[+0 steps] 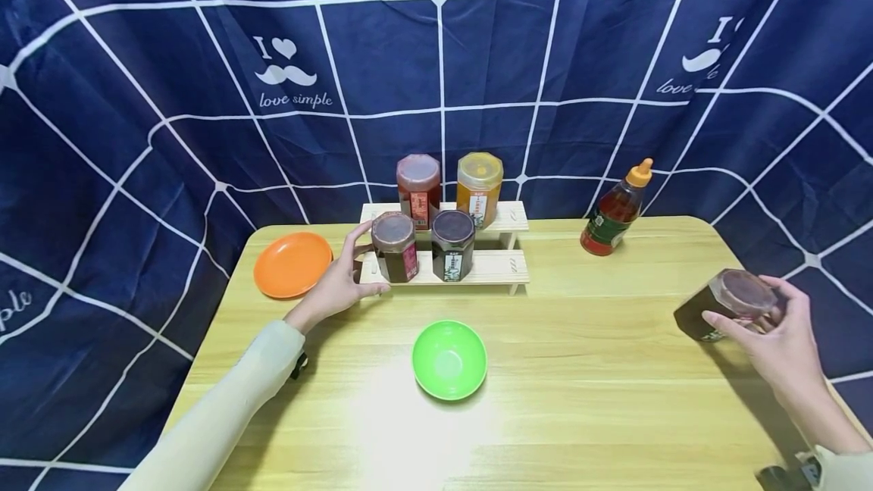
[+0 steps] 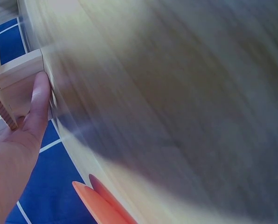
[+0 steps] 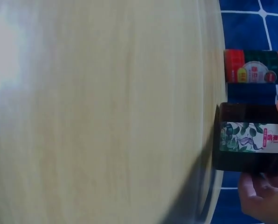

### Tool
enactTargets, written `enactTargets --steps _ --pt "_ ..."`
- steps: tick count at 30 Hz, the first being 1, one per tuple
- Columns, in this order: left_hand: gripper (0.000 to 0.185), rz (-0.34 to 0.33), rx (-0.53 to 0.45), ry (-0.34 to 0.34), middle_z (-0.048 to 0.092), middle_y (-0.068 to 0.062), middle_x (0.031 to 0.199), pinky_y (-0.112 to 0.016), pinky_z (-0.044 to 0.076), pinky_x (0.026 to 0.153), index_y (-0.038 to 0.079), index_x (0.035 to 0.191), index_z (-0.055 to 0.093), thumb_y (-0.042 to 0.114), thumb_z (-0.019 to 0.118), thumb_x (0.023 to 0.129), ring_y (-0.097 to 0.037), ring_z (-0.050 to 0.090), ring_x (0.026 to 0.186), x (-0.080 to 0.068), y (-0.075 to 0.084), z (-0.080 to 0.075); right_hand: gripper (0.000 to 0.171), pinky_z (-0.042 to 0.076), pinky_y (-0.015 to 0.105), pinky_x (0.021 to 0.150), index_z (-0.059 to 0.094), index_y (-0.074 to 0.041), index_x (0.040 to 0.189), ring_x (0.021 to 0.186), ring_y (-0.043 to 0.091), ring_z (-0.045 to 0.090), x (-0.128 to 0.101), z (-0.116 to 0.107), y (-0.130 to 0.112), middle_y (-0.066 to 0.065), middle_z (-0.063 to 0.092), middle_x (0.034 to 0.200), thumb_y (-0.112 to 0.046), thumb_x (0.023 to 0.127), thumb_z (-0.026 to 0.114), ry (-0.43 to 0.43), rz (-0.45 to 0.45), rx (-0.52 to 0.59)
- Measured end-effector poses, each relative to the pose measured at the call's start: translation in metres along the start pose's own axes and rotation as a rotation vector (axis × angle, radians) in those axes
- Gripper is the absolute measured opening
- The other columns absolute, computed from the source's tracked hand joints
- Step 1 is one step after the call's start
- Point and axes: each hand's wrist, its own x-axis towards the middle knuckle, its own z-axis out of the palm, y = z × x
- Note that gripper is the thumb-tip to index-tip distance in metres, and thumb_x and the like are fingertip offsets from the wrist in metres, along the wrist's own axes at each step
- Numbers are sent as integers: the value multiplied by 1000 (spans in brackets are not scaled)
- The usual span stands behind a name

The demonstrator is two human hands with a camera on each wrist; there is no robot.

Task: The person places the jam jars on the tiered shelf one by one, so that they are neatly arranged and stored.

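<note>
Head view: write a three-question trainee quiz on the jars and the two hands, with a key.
1. True or false: the right hand grips a dark jar.
2. How many jars stand on the wooden rack?
3. What does the left hand touch? A) orange plate B) the rack's left end C) green bowl

Key: 1 true; 2 four, two on each step; 3 B.
</note>
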Motion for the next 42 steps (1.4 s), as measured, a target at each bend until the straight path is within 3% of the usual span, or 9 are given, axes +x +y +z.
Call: enactTargets --steps 4,12,22,28,42 --pt "124 -2 1 7 40 -26 168 -66 45 114 33 173 14 -1 94 85 -43 46 151 0 -1 1 92 51 6 69 41 -27 149 83 -5 65 -4 2 -4 -14 69 113 18 83 85 18 19 -4" --pt "120 -5 9 15 36 -36 166 -71 42 113 14 173 12 -11 90 84 -53 42 150 2 1 3 93 53 9 67 41 -25 150 79 -3 69 -9 12 -20 -13 74 108 21 82 84 5 20 78" --pt "124 -9 0 9 41 -28 167 -67 45 113 32 173 13 1 95 85 -45 46 150 -2 0 0 93 53 10 63 42 -22 152 79 -1 68 -14 30 -39 -9 71 110 21 81 84 -37 -20 53" --pt "122 -8 0 2 42 -28 166 -65 46 113 33 173 14 3 95 86 -45 46 150 -1 1 -1 95 54 12 62 41 -20 154 78 2 70 -15 43 -44 -6 73 109 24 81 83 -82 -59 98" --pt "121 -16 29 4 40 -26 168 -65 44 115 33 173 14 5 95 87 -44 45 151 -1 2 -2 95 53 10 73 41 -20 158 89 0 67 -10 85 -68 -11 70 117 13 83 89 -117 -155 -183"
